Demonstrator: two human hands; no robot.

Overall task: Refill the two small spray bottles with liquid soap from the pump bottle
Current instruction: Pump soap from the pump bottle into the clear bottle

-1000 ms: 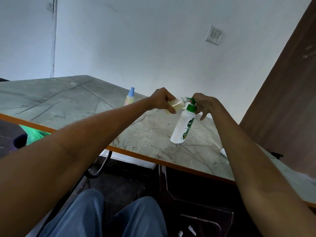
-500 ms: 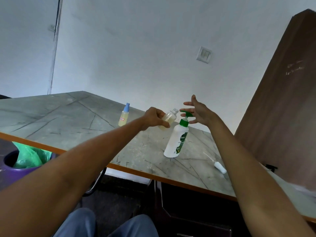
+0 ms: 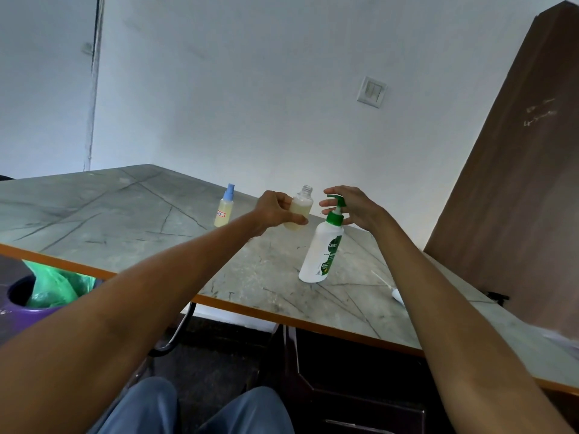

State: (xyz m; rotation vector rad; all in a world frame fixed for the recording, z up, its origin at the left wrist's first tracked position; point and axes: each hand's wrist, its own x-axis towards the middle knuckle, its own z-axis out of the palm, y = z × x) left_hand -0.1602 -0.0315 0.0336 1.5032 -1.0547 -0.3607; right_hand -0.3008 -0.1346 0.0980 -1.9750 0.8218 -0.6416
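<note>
My left hand (image 3: 275,211) grips a small clear spray bottle (image 3: 300,208) without its cap, upright, holding yellowish liquid. Just to its right stands the white pump bottle (image 3: 321,250) with a green pump head (image 3: 336,205) on the marble table (image 3: 125,214). My right hand (image 3: 354,205) hovers behind and over the pump head, fingers spread, holding nothing. A second small spray bottle (image 3: 224,210) with a blue cap stands farther left on the table. A white spray cap with a thin tube (image 3: 395,293) lies on the table right of the pump bottle, partly hidden by my right forearm.
The table has an orange front edge (image 3: 250,308). A purple bin with a green bag (image 3: 44,286) stands on the floor at the left. A brown wooden panel (image 3: 517,198) rises at the right. My knees (image 3: 194,408) are below the table edge.
The left hand drew the small bottle away from the pump spout and turned it upright. The right hand let go of the pump head and now hovers open over it.
</note>
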